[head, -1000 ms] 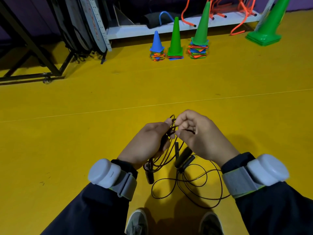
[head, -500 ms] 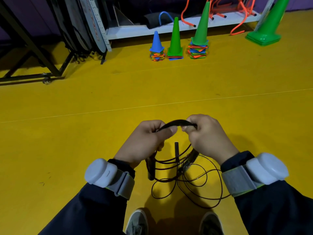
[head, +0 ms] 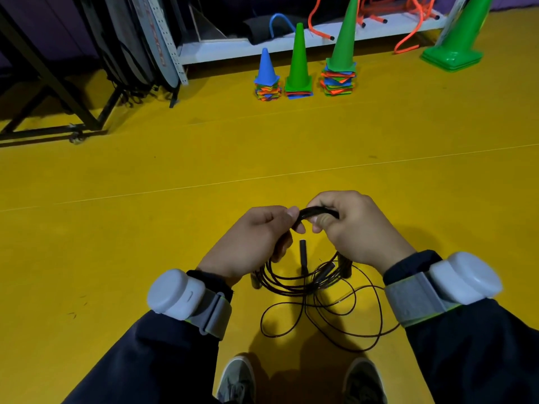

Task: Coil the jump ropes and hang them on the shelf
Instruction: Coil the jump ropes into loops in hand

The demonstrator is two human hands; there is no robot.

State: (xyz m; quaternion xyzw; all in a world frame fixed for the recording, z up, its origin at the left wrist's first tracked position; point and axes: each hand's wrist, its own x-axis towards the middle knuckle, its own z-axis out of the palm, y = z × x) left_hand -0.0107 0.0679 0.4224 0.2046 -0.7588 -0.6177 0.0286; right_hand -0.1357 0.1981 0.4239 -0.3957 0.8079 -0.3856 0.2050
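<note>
Left hand (head: 256, 243), knuckles up, fingers curled tight round the bundled black jump rope (head: 316, 212); right hand (head: 354, 225) just beside it, grip clamped on the same bundle, coils and handles dangling toward the yellow floor (head: 145, 228).

The floor (head: 145, 158) was yellow — at twelve o'clock stood green cones (head: 298, 62), one blue cone (head: 266, 68); the rope (head: 318, 212) was black.
</note>
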